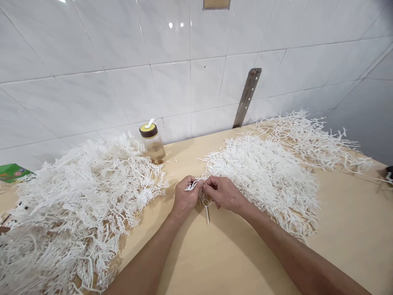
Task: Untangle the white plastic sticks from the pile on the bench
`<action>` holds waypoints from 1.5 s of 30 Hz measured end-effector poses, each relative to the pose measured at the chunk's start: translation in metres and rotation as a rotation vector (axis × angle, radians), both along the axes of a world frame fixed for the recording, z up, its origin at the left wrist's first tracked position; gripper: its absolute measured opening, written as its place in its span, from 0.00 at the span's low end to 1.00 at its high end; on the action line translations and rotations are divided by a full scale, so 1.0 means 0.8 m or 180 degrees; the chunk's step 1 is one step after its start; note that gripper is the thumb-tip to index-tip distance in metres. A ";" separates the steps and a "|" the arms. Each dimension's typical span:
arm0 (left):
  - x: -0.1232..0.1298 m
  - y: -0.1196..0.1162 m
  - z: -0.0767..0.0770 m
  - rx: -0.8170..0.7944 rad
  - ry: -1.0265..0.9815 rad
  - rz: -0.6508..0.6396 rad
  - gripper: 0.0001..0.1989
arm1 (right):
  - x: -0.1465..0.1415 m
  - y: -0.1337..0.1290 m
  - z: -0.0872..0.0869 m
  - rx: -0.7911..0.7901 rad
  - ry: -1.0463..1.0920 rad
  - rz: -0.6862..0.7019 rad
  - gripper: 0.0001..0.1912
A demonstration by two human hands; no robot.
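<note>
White tiled wall behind a pale wooden tabletop. Near centre: one small branched white piece, its stem pointing nearer, below the fingers. Left hand, thumb and fingers pinching white strands; right hand, fingertips closed on the same strands. Left: large heap of white branched pieces. Right: second heap; beyond it, a looser spread. Far: lidded bottle, upright beside the left heap; metal bracket, leaning.
</note>
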State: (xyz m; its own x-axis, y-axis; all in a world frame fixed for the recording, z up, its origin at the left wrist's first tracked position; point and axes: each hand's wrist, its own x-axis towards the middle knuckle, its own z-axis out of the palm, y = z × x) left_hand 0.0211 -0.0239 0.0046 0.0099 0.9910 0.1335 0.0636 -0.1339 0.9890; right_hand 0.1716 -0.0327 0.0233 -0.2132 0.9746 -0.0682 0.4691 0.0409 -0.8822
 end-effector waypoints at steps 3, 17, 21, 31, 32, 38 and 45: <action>0.000 -0.002 -0.002 0.0024 0.0152 0.0078 0.14 | -0.002 -0.001 0.000 0.0011 0.0017 -0.0003 0.07; 0.001 -0.006 -0.010 0.0332 0.0095 0.0472 0.14 | -0.010 0.006 -0.011 -0.0300 0.0095 -0.0573 0.08; -0.002 -0.001 -0.010 0.0094 -0.0225 0.0368 0.16 | 0.001 0.005 -0.002 -0.0110 0.0173 -0.0818 0.06; -0.003 0.003 -0.007 -0.0207 -0.0472 0.0347 0.17 | 0.030 0.008 0.008 0.1898 -0.0818 -0.1174 0.06; -0.003 0.003 -0.007 -0.0224 -0.0483 0.0331 0.17 | 0.026 0.007 0.007 0.1872 -0.0771 -0.0969 0.07; -0.002 0.000 -0.007 -0.0216 -0.0491 0.0326 0.17 | -0.012 -0.007 -0.006 0.1418 -0.0636 -0.0357 0.06; -0.001 0.000 -0.008 -0.0243 -0.0555 0.0298 0.17 | -0.020 -0.009 -0.010 0.0924 -0.0525 -0.0443 0.09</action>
